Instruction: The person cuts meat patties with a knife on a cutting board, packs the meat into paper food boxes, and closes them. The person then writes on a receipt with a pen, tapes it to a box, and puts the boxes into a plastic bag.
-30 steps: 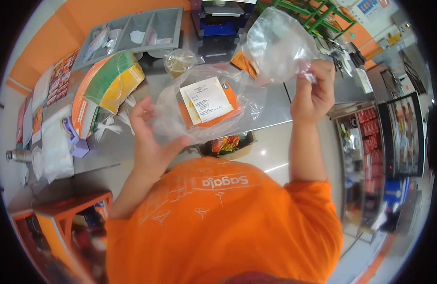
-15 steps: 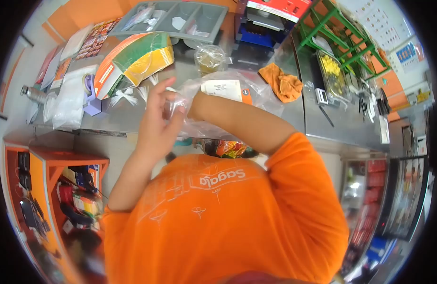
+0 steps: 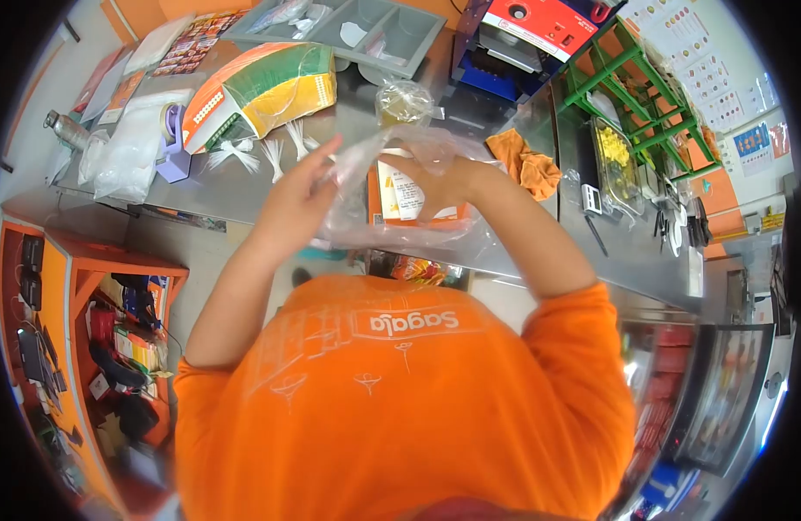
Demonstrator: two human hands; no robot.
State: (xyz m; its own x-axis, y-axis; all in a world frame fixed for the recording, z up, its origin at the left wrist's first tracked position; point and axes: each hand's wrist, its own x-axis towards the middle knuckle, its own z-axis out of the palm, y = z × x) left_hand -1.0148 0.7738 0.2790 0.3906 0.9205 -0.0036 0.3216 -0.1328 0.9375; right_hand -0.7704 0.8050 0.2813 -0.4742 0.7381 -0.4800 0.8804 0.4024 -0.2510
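Note:
A clear plastic bag stands at the counter's front edge with its mouth spread wide. Inside it lies an orange and white box, with a printed receipt on top. On the bag's left side, my left hand pinches the rim between thumb and fingers, one finger pointing up. My right hand reaches into the mouth from the right, fingers spread above the box and receipt. Just behind the bag is a plastic-wrapped tub with yellowish contents.
An orange cloth lies to the right of the bag. A large multicoloured pack, white ties and a purple tape dispenser sit to the left. Behind are a grey divided tray, a red and blue machine and a green rack.
My right hand has moved right, its fingers now spread inside the bag. The bag's mouth is wider, and more of the box and receipt shows. My left hand still has the rim.

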